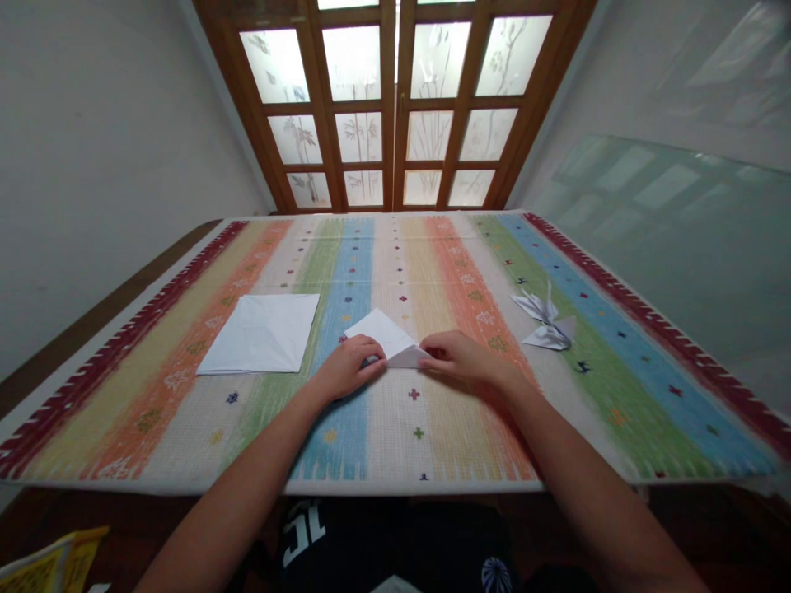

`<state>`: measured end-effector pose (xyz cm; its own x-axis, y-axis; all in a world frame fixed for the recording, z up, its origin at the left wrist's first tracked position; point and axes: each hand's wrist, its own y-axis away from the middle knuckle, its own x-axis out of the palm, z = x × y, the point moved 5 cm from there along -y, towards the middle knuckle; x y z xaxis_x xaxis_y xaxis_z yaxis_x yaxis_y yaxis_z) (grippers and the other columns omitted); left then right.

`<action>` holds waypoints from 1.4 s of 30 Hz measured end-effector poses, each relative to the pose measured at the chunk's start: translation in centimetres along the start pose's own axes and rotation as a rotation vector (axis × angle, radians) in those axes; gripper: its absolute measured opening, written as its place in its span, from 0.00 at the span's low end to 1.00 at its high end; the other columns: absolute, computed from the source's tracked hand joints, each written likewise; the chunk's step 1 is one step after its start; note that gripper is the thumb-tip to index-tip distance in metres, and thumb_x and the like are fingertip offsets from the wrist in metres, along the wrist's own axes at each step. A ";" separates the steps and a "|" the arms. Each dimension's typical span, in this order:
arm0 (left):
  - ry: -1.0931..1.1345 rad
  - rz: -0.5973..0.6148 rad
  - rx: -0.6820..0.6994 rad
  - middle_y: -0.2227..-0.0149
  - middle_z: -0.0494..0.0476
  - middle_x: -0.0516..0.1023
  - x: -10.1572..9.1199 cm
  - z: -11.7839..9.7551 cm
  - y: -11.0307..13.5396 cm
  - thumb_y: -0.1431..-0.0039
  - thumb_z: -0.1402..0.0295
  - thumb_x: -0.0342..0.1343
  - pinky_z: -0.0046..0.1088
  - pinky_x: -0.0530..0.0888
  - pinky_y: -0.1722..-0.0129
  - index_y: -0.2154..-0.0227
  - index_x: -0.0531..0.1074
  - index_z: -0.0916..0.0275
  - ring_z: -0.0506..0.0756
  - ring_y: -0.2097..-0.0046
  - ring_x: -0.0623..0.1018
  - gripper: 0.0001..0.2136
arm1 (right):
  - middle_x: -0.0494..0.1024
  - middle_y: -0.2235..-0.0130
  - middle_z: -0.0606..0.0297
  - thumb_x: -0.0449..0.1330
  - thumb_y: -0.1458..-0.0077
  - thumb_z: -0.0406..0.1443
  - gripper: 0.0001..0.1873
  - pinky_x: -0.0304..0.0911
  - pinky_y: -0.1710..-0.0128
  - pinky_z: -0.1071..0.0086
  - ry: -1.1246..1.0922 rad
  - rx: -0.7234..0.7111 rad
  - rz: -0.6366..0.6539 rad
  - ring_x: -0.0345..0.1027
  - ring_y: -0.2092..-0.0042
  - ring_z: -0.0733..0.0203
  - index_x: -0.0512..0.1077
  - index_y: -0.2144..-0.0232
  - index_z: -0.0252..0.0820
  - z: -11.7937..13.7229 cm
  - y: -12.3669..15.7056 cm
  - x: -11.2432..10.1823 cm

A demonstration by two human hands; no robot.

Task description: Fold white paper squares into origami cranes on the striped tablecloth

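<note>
A partly folded piece of white paper (381, 328) lies on the table in front of me, one flap lifted along its near side. My left hand (351, 367) grips its lower left edge with the fingers curled over it. At the right corner, my right hand (458, 354) pinches the paper between thumb and fingers. Off to the left rests a stack of square white paper sheets (263, 333). Several folded paper cranes (549, 321) sit in a small cluster on the right.
A striped, multicoloured tablecloth (426, 436) covers the table. Wooden doors with frosted panes (395, 107) stand beyond the far edge. Leaning against the right wall is a glass panel (667, 239). A yellow bag (58, 560) is low at the left, below the table.
</note>
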<state>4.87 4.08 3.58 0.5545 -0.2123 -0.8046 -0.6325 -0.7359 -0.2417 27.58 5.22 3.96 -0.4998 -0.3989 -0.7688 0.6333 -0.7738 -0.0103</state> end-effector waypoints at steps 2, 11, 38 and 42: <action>0.002 -0.026 -0.024 0.58 0.61 0.84 0.1 0.1 -0.1 0.30 0.68 0.56 0.40 0.75 0.49 0.60 0.80 0.62 0.61 0.53 0.81 0.08 | 0.78 0.70 0.65 0.63 0.36 0.41 0.10 0.58 0.67 0.68 -0.051 0.049 -0.063 0.67 0.69 0.60 0.79 0.60 0.41 -0.5 -0.1 0.0; -0.038 -0.048 0.013 0.55 0.60 0.83 0.8 0.4 -0.2 0.32 0.75 0.58 0.41 0.75 0.47 0.59 0.83 0.60 0.60 0.52 0.81 0.09 | 0.78 0.56 0.58 0.67 0.39 0.37 0.18 0.64 0.60 0.65 0.073 0.116 -0.209 0.71 0.63 0.58 0.77 0.47 0.40 -0.9 -0.6 0.7; -0.081 -0.303 0.032 0.55 0.60 0.79 -0.3 -1.5 0.1 0.38 0.78 0.56 0.37 0.77 0.51 0.57 0.73 0.59 0.59 0.53 0.79 0.10 | 0.80 0.56 0.59 0.69 0.44 0.49 0.20 0.71 0.51 0.57 -0.934 0.089 -0.312 0.75 0.55 0.52 0.76 0.54 0.46 0.6 -1.7 1.6; 0.043 -0.463 0.061 0.61 0.58 0.81 -1.3 -1.3 0.6 0.31 0.70 0.54 0.36 0.78 0.53 0.60 0.74 0.59 0.57 0.58 0.80 0.04 | 0.77 0.43 0.53 0.74 0.47 0.51 0.26 0.62 0.36 0.48 -0.435 -0.114 -0.552 0.69 0.38 0.43 0.77 0.50 0.48 1.4 -0.7 -1.2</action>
<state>4.44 3.03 5.20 0.8069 0.1027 -0.5817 -0.3428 -0.7206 -0.6027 26.90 5.52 5.81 -0.9407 -0.1423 -0.3078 0.2660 -0.8727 -0.4094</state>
